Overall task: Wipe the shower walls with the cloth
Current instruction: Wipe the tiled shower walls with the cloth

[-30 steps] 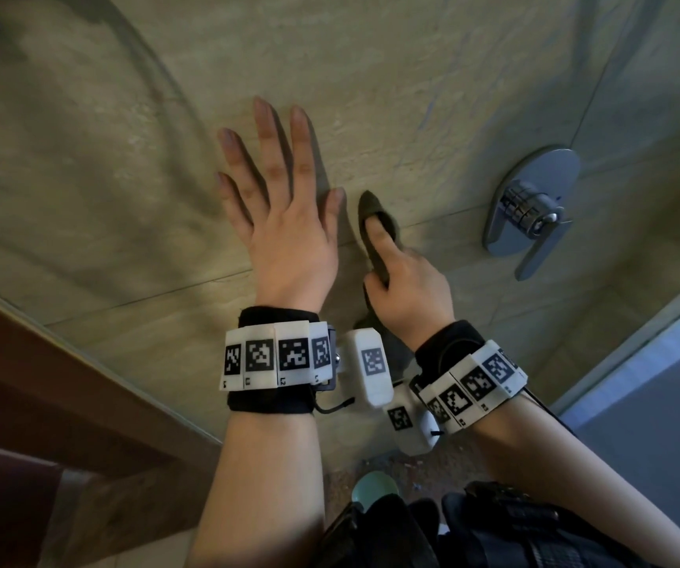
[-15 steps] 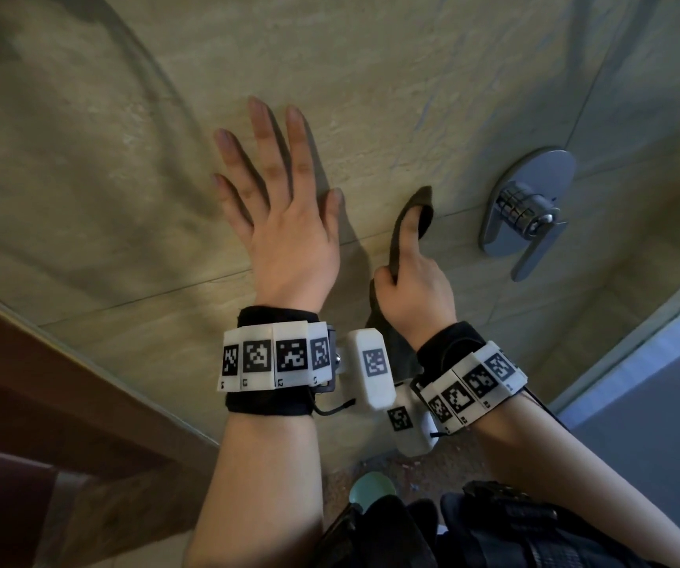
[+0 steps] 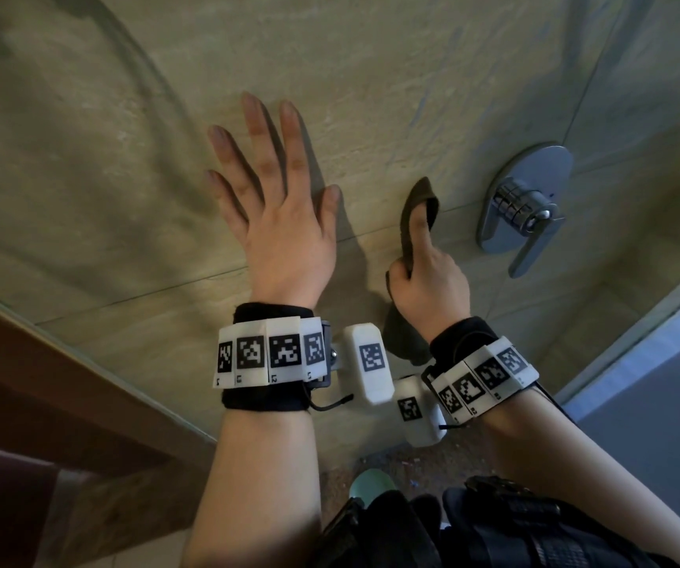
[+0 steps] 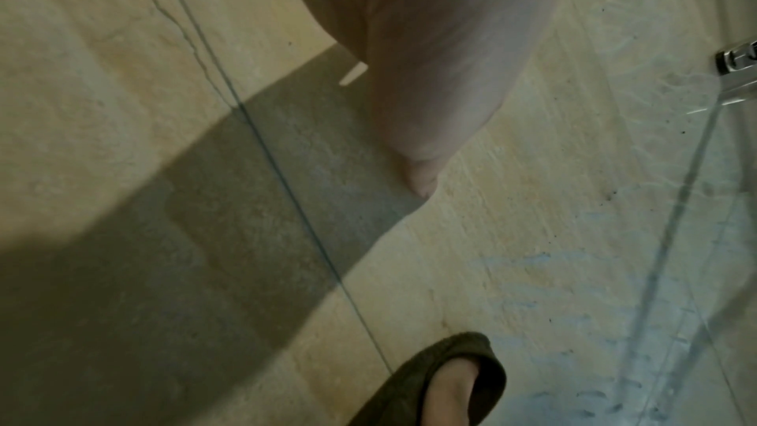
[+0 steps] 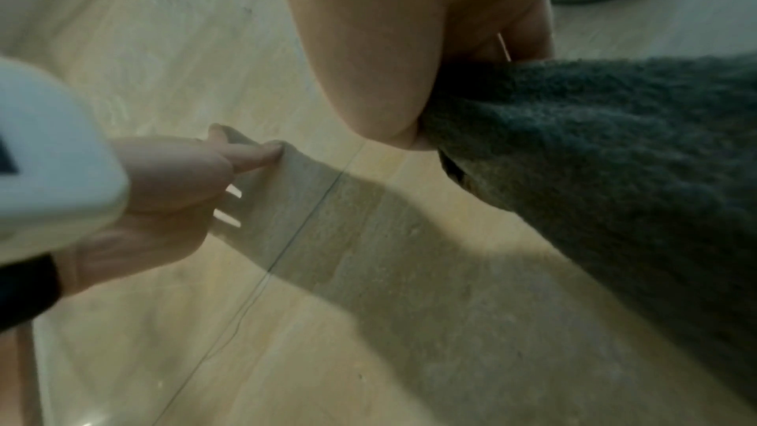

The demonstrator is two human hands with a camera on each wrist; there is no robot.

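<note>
Gripping the dark cloth [image 3: 410, 223], my right hand [image 3: 432, 280] has its fingers curled round the folds while one straight finger, wrapped in the fabric, presses it against the beige shower wall [image 3: 371, 75]; the loose end hangs toward the wrist. At nine o'clock of it, my left hand [image 3: 285, 223] lies flat on the tiles, fingers spread. At three o'clock, near the cloth, sits the chrome mixer handle [image 3: 525, 211].

left hand [image 3: 285, 223] flat, fingers spread, right hand [image 3: 428, 280] curled, index extended
</note>
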